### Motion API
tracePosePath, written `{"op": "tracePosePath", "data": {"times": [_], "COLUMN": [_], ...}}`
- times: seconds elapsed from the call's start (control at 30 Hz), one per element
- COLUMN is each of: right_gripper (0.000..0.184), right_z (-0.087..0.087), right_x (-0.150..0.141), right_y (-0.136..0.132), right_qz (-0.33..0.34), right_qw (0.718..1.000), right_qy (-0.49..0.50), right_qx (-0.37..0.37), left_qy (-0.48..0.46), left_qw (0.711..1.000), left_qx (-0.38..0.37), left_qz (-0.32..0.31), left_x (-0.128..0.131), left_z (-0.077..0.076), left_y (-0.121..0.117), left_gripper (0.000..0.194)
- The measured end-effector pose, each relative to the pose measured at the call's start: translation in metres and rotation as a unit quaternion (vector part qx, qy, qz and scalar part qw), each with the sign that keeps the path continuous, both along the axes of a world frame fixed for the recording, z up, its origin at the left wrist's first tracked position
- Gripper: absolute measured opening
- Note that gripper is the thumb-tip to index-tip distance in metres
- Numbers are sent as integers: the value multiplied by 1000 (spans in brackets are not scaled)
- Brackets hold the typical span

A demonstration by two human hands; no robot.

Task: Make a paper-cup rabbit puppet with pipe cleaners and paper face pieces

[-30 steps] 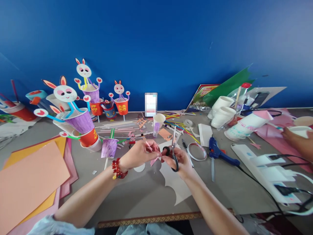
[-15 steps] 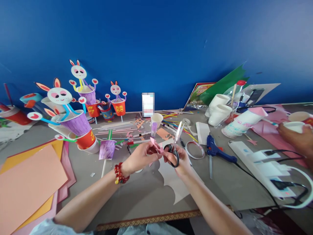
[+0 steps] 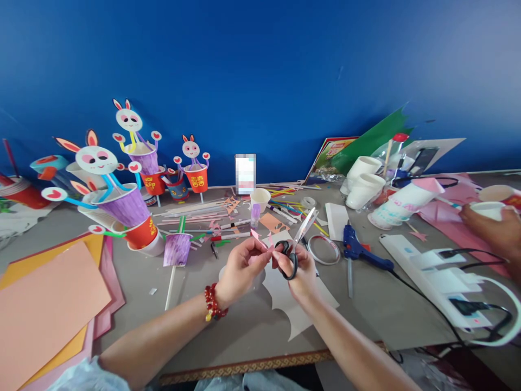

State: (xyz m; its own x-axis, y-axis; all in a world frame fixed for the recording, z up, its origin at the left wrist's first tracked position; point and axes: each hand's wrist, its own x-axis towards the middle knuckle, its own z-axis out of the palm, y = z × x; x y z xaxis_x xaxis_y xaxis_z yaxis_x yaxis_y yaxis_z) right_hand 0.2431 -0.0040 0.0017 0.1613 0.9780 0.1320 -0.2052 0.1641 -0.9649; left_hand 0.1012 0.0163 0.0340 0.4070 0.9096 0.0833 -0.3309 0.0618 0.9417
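Over the middle of the table, my left hand point(image 3: 246, 269) pinches a small pink paper piece point(image 3: 256, 237) between thumb and fingers. My right hand point(image 3: 300, 274) has black-handled scissors point(image 3: 304, 231) hooked in it, blades pointing up and away from the paper. The fingertips of both hands meet at the pink piece. Beneath them lies a white paper sheet point(image 3: 295, 315) with a scalloped edge. A purple-coloured paper cup piece on a stick point(image 3: 178, 250) lies left of my left hand. A roll of tape point(image 3: 324, 250) rests just right of the scissors.
Rabbit figures on paper cups point(image 3: 134, 206) stand at left, behind stacked coloured paper point(image 3: 52, 309). To the right are a blue glue gun point(image 3: 362, 252), a power strip point(image 3: 439, 282) with cords and white cups point(image 3: 366, 190). Another person's hand point(image 3: 494, 228) holds a cup at far right.
My left hand has shifted slightly right and lower, closing in on my right fingertips. The scissors have tilted further right. The pink piece is now more covered by fingers.
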Motion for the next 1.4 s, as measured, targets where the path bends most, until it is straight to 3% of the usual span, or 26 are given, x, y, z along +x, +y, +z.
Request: {"op": "tracePosePath", "data": {"times": [0.43,0.67,0.83,1.1,1.27,1.4], "right_gripper": [17,17,17,19,25,31], "right_z": [4,2,3,4,9,17], "right_x": [5,2,0,0,1,2], "right_y": [2,2,1,-3,-2,-2], "right_qz": [58,17,5,2,11,47], "right_qw": [998,999,1000,1000,999,997], "right_qy": [-2,22,18,-22,-45,-48], "right_qx": [-22,-28,-18,-7,-21,-33], "left_qy": [131,10,1,146,150,78], "left_qw": [990,999,1000,977,978,992], "left_qx": [38,-11,-18,130,114,64], "left_qz": [-23,-47,-15,90,87,77], "left_x": [-13,-8,-4,-5,-8,-14], "left_z": [11,3,-6,-10,-4,9], "left_y": [6,0,-6,-4,-2,5], "left_gripper": [18,15,18,19,17,18]}}
